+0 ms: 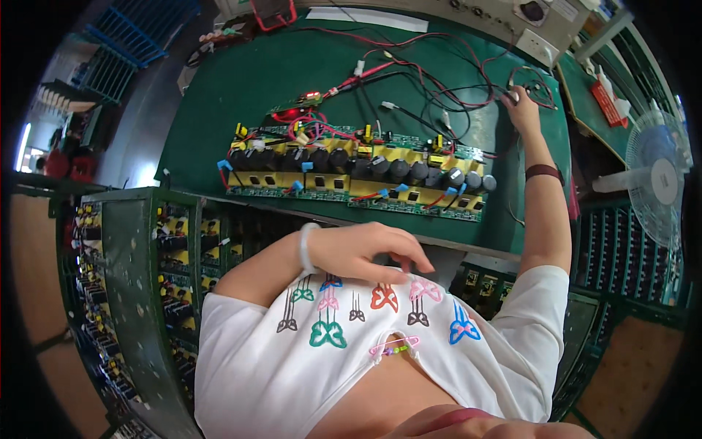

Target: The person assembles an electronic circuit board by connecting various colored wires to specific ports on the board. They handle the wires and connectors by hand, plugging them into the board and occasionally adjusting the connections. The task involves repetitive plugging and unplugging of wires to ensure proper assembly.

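Observation:
My left hand [371, 250] hovers in front of my chest, near the table's front edge. Its fingers are loosely bent and apart, with nothing in them. At the far right of the table, my right hand [522, 111] pinches a small white connector [514, 96] among red and black leads; the fingers partly cover it. Between the hands lies a long circuit board assembly [351, 174] with black capacitors, yellow parts and blue-ended wires. Behind its left part, a small board [296, 110] glows with red lights. A red test probe [376, 71] reaches toward that board.
Loose red and black cables [439, 88] cross the back of the green table [219, 88]. A grey instrument [504, 22] stands along the far edge. To the right is a white fan [662, 175]. A rack full of circuit boards [131, 271] stands at the left, below the tabletop.

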The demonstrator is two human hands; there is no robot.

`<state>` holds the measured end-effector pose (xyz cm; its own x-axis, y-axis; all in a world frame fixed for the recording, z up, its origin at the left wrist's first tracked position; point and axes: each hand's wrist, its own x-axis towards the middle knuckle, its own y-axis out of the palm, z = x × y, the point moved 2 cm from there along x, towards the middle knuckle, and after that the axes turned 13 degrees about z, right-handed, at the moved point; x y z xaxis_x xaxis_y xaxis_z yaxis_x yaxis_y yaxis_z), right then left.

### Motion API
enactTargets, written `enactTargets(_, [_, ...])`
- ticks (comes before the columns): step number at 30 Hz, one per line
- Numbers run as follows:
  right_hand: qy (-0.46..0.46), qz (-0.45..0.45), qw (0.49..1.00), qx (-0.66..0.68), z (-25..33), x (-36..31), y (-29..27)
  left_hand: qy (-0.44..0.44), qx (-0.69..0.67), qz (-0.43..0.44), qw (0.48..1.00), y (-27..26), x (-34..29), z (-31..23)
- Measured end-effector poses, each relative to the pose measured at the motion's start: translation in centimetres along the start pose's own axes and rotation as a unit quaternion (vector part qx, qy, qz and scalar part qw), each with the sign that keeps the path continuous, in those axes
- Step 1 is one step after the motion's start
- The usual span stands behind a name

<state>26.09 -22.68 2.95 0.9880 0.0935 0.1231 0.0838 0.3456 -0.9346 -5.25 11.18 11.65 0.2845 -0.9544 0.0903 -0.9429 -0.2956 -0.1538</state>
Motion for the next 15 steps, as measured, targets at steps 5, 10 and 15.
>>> enactTargets(5, [-0.006, 0.008, 1.0, 0.004, -0.8, 0.8, 0.3, -0.09, -0.009, -0.176, 0.98, -1.8, -6.2, -1.6])
enactTargets(10, [0.106, 0.01, 0.975, -0.194, 4.9, -1.9, -1.1, -0.158, 0.365, -0.327, 0.857, -6.0, -8.3, -2.1])
enactTargets(15, [-0.166, 0.034, 0.978, -0.122, 14.8, -4.4, -1.7, -0.188, 0.544, -0.289, 0.765, -10.7, -7.9, 0.8])
